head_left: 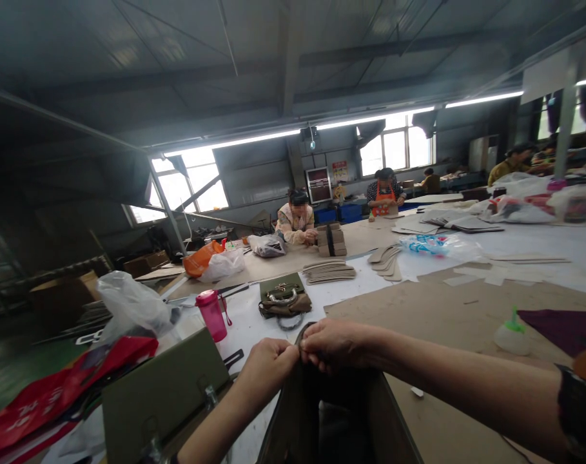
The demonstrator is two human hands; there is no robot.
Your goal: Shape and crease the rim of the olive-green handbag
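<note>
My fingers are pinching narrowly on the top edge of an olive handbag, both my left hand and right hand gripping it. The handbag is standing open on the near tabletop, an olive flap is lying to its left, and a pink water bottle is standing farther off.

1 L hand + 1 R hand are pinching 1 olive bag; 1 more bag, 1 pink btl are sitting nearby.

R hand, forearm bare; dark sleeve cuff nr elbow; L forearm bare.
</note>
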